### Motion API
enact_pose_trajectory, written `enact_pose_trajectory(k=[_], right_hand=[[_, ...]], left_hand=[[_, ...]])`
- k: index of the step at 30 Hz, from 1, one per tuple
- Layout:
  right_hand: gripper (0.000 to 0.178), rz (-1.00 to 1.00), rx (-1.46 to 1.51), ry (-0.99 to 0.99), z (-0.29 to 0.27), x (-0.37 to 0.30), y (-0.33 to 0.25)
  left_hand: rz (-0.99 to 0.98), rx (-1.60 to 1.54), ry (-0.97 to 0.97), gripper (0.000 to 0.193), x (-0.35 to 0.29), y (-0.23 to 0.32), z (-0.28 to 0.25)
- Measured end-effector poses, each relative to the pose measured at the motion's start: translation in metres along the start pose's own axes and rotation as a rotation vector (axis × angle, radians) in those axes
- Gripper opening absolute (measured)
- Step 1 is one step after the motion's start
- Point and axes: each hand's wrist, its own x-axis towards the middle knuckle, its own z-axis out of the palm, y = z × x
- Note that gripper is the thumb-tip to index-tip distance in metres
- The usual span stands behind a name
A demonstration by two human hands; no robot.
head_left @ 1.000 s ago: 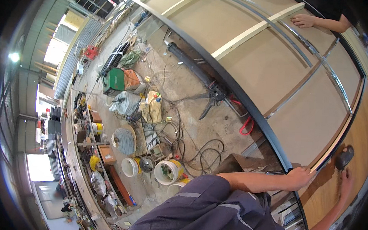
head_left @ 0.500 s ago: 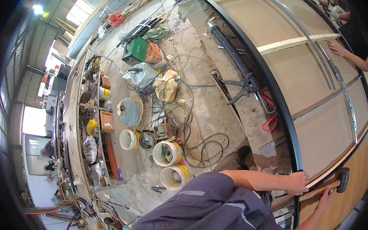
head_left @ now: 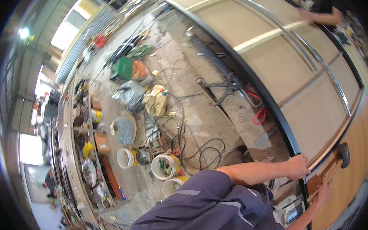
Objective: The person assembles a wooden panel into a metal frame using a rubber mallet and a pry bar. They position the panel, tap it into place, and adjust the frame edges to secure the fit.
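Note:
My left hand (head_left: 298,167) is closed over the near corner of a long black frame (head_left: 270,103). Beige panels (head_left: 315,108) fill the frame, with a pale wooden crossbar (head_left: 261,39) across them. Just to the right, my right hand (head_left: 321,191) grips the wooden handle of a mallet (head_left: 343,155). The mallet's dark head points away from me over a wood-coloured board (head_left: 351,180). Beside the handle lies a reddish-brown wooden piece (head_left: 313,181); whether my right hand touches it I cannot tell. Shiny metal strips (head_left: 336,85) lie along the panels.
Across the frame, another person's arm (head_left: 323,18) reaches over its far edge. Under the frame stand a dark tool with splayed legs (head_left: 230,82) and a red-handled tool (head_left: 259,115). Buckets (head_left: 164,166), loose black cables (head_left: 211,155) and a green box (head_left: 122,68) occupy the floor to the left.
The view has shifted and tilted. The mallet's handle is now steeper, with my right hand higher along it. My left hand stays on the frame corner. The other person's hand has moved farther off.

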Motion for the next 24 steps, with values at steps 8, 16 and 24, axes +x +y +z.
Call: enact_pose_trajectory(k=[8, 16, 24], right_hand=[[0.047, 0.097, -0.124, 0.182, 0.043, -0.121, -0.05], [0.062, 0.207, 0.238, 0.316, 0.089, -0.197, -0.043], [0.076, 0.446, 0.184, 0.469, 0.137, -0.252, -0.064]], left_hand=[[0.084, -0.107, -0.109, 0.025, 0.024, -0.029, -0.017], [0.196, -0.476, -0.409, 0.041, 0.11, -0.086, -0.049], [0.662, -0.058, -0.194, 0.074, 0.219, -0.095, -0.017]])
